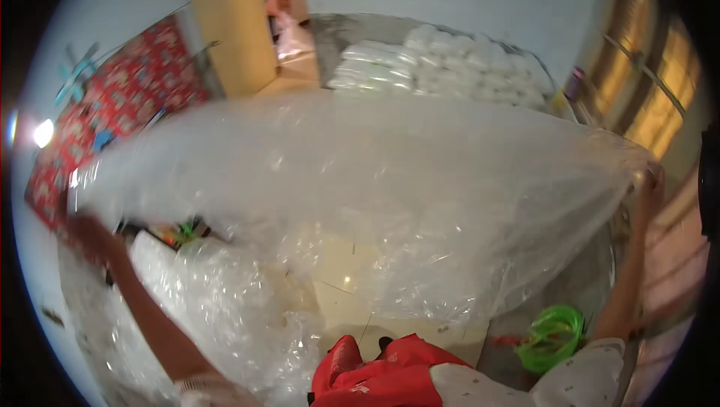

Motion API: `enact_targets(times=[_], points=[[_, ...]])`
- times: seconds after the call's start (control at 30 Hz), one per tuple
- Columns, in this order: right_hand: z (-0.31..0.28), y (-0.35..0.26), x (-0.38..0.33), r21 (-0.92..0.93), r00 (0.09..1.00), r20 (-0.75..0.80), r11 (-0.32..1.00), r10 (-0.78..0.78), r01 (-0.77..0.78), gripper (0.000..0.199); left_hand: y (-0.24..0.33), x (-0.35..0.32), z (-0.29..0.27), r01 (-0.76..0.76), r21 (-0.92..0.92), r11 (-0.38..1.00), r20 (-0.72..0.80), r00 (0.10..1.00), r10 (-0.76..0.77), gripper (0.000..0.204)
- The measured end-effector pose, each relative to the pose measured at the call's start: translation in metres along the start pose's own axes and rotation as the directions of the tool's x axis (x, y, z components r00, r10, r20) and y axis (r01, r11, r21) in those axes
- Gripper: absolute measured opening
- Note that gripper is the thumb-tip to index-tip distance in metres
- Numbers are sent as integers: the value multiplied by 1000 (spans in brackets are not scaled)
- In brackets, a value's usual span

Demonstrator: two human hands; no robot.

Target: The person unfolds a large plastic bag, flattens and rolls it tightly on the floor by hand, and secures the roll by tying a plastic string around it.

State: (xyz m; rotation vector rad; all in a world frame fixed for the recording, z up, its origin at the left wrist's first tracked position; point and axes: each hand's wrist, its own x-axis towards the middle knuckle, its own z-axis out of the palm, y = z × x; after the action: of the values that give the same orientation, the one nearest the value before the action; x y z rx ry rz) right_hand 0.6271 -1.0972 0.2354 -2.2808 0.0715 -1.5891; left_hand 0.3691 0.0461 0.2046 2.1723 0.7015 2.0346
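A large clear plastic sheet [360, 159] is stretched wide across the view, and its lower part hangs in folds toward the floor. My right hand [651, 182] is closed on its right edge, with the arm held out to the side. At the far left, my left hand [91, 238] is at the sheet's other end and seems to grip it, though motion smears its fingers. Below my left arm lies a heap of crumpled clear plastic [225, 317].
Stacked clear-wrapped packages [450, 66] line the far wall. A green plastic bag [551, 339] lies at the lower right. A red floral cloth [135, 77] covers the left wall beside an open door [232, 32]. Beyond it, a person [281, 13] bends over pale plastic.
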Motion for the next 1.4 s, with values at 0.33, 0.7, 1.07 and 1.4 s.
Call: enact_targets(times=[0.33,0.7,1.07,1.4], points=[[15,-220,-266,-48,924,383,999,6,13,20,-176,-290,-129,-30,167,985,911,386,-143,40],[22,-198,-365,-108,270,660,444,701,-889,24,-91,-354,-114,1,62,998,994,95,-62,38],[25,-97,-372,120,111,805,24,583,-993,26,-151,-319,-207,-62,258,964,958,142,-248,37],[70,58,-247,590,422,716,-160,557,-791,17,-131,-357,-280,295,319,901,858,315,-407,26]])
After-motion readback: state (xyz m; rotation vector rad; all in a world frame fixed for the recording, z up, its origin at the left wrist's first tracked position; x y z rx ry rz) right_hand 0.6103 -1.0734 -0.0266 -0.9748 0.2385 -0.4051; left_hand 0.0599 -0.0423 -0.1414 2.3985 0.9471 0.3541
